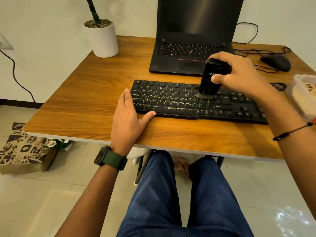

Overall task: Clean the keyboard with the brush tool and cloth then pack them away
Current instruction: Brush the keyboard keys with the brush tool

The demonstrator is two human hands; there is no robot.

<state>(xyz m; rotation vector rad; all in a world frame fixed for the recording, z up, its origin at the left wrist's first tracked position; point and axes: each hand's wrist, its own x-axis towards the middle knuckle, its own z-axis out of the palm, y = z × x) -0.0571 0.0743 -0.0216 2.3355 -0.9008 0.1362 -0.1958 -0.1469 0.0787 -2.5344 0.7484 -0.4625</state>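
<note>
Brushing a black keyboard at a wooden desk.

Left hand (128, 117) lies flat and open on the table (77, 106), touching the keyboard (171, 98) at its left end. Right hand (239, 74) is closed around the black brush tool (212, 76), held upright, grey bristles on the middle keys. At the right edge, a clear plastic container (302, 94) holds something pale and blurred. Beyond stands an open laptop (193, 40).

Warm indoor light; glare on floor tiles (294, 218); wide-angle edge bending.
</note>
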